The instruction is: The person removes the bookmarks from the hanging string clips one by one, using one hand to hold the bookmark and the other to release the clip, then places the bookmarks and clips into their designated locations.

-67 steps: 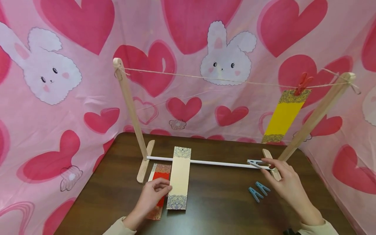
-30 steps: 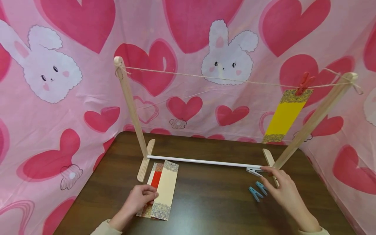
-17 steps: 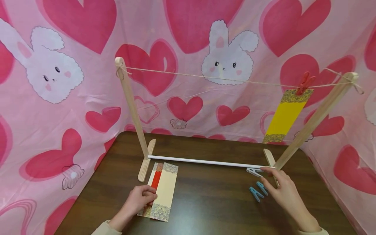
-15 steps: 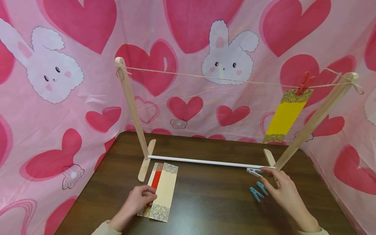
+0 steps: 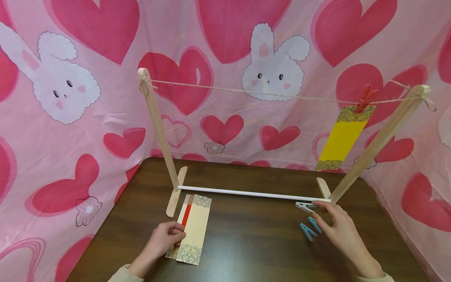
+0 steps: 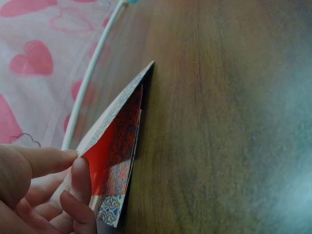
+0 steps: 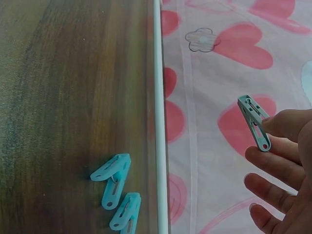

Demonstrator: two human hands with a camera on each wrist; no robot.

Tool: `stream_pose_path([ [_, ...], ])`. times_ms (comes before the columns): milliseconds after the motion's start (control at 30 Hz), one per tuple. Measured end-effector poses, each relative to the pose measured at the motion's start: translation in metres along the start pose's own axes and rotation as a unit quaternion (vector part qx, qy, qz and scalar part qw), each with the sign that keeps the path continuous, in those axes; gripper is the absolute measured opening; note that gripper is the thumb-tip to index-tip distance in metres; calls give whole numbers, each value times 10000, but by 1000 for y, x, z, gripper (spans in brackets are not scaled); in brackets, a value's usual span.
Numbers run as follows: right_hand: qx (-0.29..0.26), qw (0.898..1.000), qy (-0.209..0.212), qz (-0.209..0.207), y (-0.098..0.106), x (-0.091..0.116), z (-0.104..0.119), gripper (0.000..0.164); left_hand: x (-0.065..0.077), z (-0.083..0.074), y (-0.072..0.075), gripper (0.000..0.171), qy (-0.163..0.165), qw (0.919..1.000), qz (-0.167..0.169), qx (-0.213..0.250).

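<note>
With thumb and forefinger my left hand (image 5: 165,239) pinches the left edge of a cream bookmark (image 5: 195,227) with lace-patterned ends. In the left wrist view that bookmark tilts up along the pinched side. A red bookmark (image 6: 114,161) and another patterned card (image 6: 110,209) lie beneath, mostly covered. My right hand (image 5: 340,227) holds a pale grey-blue clothespin (image 7: 253,119) between thumb and forefinger, its other fingers loosely spread. Two blue clothespins (image 5: 307,232) lie on the table, left of that hand. A red clothespin (image 5: 364,100) fastens a yellow bookmark (image 5: 345,139) to the string (image 5: 246,92).
Two wooden posts (image 5: 160,133) carry the string, and a white rod (image 5: 246,193) joins their feet low over the dark wooden table (image 5: 246,239). A pink cloth (image 5: 225,164) with hearts and rabbits hangs behind and at both sides.
My left hand has brought the cream bookmark left and nearer, from across the rod to over the red bookmark, then slid it slightly further left. My right hand has lowered a little with its clothespin.
</note>
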State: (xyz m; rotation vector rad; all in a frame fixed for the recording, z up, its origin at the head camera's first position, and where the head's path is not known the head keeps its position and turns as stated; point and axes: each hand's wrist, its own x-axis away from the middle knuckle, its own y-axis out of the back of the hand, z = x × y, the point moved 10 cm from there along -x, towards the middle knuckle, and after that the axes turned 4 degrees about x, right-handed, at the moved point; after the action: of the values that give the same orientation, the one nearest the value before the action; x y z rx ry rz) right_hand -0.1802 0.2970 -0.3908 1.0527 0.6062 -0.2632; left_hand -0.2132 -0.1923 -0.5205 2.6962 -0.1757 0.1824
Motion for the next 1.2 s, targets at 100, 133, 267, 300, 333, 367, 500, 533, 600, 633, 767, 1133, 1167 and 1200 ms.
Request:
stream_pose_path([
  [100, 30, 10000, 6, 2, -2, 2, -1, 47, -1, 0, 0, 14, 17, 10000, 6, -83],
  [133, 30, 10000, 7, -2, -2, 2, -2, 47, -1, 0, 0, 14, 12, 9999, 9, -115],
  [267, 76, 10000, 15, 2, -3, 4, -4, 47, -2, 0, 0, 12, -26, 9998, 20, -177],
  [300, 86, 10000, 3, 16, -2, 5, -5, 47, -2, 0, 0, 12, -36, 9998, 18, -185],
  [333, 91, 10000, -11, 34, -2, 5, -6, 47, -2, 0, 0, 12, -37, 9998, 12, -180],
  [367, 98, 9999, -28, 56, -3, 5, -7, 47, -2, 0, 0, 12, -33, 9998, 4, -172],
  [500, 74, 9999, -94, 106, -3, 5, -9, 46, -1, 0, 1, 13, 5, 9999, -48, -143],
  [533, 79, 9998, -106, 114, -3, 5, -9, 46, -1, 0, 1, 13, 13, 9999, -51, -136],
  [600, 93, 9998, -137, 132, -4, 6, -10, 45, -1, 0, 2, 13, 22, 9999, -45, -131],
  [633, 105, 9997, -154, 137, -4, 6, -10, 44, -1, -1, 2, 14, 10, 9999, -36, -120],
  [767, 105, 9995, -222, 196, -9, 10, -13, 43, -1, -1, 3, 12, -105, 9998, 8, -139],
  [1133, -329, 9988, 120, 334, -28, 24, -11, 42, 0, 1, 7, 12, -193, 9995, 51, -251],
  [1167, -335, 9988, 142, 336, -30, 25, -11, 42, 0, 2, 7, 12, -176, 9995, 56, -255],
  [1200, -344, 9987, 138, 337, -31, 26, -11, 42, 0, 2, 7, 13, -166, 9995, 60, -268],
])
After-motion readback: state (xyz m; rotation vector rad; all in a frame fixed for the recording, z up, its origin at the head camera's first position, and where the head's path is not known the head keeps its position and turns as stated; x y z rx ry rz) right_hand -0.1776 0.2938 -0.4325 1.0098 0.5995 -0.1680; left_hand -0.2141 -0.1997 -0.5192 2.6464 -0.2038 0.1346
